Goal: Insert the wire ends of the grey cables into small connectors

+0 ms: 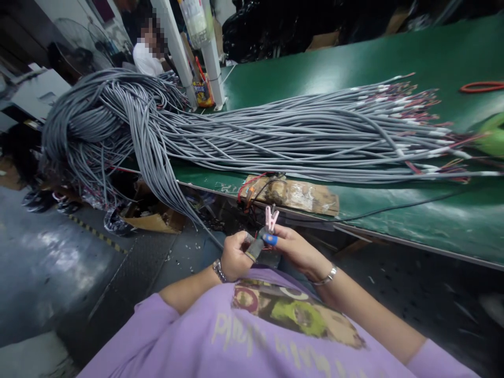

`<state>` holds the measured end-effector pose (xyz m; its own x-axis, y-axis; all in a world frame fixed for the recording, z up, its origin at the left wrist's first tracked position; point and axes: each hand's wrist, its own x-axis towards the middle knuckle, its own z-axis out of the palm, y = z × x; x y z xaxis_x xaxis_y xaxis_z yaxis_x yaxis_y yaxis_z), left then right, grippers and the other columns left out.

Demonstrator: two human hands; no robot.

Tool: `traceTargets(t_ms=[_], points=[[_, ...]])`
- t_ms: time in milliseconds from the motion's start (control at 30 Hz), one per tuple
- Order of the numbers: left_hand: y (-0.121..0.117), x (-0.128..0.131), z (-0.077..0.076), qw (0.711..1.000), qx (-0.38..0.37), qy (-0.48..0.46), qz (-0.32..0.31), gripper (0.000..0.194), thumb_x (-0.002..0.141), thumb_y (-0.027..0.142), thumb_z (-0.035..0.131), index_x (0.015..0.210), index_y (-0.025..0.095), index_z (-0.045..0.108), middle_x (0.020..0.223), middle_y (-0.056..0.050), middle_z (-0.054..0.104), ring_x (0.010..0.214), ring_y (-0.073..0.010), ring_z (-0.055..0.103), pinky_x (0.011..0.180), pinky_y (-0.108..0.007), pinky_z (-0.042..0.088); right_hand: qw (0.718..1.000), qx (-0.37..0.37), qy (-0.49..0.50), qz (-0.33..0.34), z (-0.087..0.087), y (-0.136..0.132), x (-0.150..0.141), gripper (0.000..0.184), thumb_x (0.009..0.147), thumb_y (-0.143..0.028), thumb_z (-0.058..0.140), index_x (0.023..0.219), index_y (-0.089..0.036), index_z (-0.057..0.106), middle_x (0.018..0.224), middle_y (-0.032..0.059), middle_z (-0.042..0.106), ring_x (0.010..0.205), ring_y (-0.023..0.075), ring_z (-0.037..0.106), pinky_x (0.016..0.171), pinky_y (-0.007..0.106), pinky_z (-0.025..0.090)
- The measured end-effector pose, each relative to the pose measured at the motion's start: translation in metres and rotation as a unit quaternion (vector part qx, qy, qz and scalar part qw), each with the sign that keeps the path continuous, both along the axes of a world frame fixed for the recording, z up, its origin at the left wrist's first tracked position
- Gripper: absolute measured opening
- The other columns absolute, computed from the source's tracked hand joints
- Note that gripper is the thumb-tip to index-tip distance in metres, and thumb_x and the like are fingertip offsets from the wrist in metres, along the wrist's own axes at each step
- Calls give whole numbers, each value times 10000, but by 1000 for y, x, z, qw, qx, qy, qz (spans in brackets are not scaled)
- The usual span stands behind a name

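Observation:
My left hand (pixel 236 255) is closed around the end of a grey cable (pixel 210 234) that runs down from the large bundle. Dark coverings wrap some of its fingertips. My right hand (pixel 301 254) meets it at the fingertips, thumb and finger pinched, with blue tape round one digit. What lies in that pinch is too small to make out; thin reddish strands show just below. Right above the fingers stands a pink clothespin (pixel 271 218), at the edge of a wooden board (pixel 311 196). Whether my fingers touch the clothespin I cannot tell.
Many grey cables (pixel 275 131) lie along the green table (pixel 413 220), their stripped ends to the right. A white post (pixel 212 58) rises behind them. An orange-handled loop (pixel 481 86) lies far right. An open cardboard box (pixel 155 222) sits below the table's left end. Another person (pixel 147 56) is at the back.

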<state>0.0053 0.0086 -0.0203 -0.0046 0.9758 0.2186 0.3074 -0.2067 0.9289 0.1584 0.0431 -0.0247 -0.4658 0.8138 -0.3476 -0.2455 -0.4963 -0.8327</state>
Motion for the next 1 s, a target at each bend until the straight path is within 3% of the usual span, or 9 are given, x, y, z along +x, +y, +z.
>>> traceTargets(t_ms=[67,200,300,467,633,767,1000], points=[[0,-2,-3,999,-34,7,-18,364,718,447,692,546,172,527,475,41,487,461,-75,411,457,-200,342,1000,5,-12,-11,0,-1,-1,436,486,-492,849,687,-171,633,638,-32,581,594,101,475,605,261,384],[2,-2,-3,982,-150,-12,-113,363,710,492,687,610,159,583,538,7,581,495,-98,506,489,-209,405,998,48,-52,-2,3,-1,-1,399,530,-482,823,658,-171,610,594,-45,556,553,91,441,554,246,361],[2,-1,2,968,-212,-60,-123,426,715,570,647,618,159,588,516,-8,602,469,-113,549,480,-220,447,995,65,-72,-5,6,0,0,383,547,-479,811,664,-173,612,598,-41,579,555,99,454,562,253,381],[-1,0,7,980,-164,-86,-71,442,695,589,665,581,172,568,499,-9,618,458,-114,572,483,-223,480,997,47,-59,-34,3,-2,-2,334,575,-449,806,676,-183,630,651,-19,629,598,125,506,611,277,415],[-3,3,6,970,-200,-123,-66,444,632,585,720,606,176,549,465,16,591,409,-105,552,453,-224,484,998,-27,48,-15,-11,-3,2,281,634,-404,788,688,-187,618,604,-23,588,570,130,516,583,280,417],[-3,7,10,968,-194,-154,-45,440,650,585,705,628,172,554,468,15,592,400,-99,546,438,-222,484,989,-60,122,-61,-11,6,4,300,700,-496,719,694,-205,644,629,-6,595,568,126,491,589,276,423],[7,13,20,989,-95,-106,-36,391,680,520,697,572,179,539,453,9,597,397,-99,545,439,-215,472,990,6,82,-112,-4,18,-11,485,601,-674,720,676,-203,637,649,8,590,587,139,485,571,288,414]])
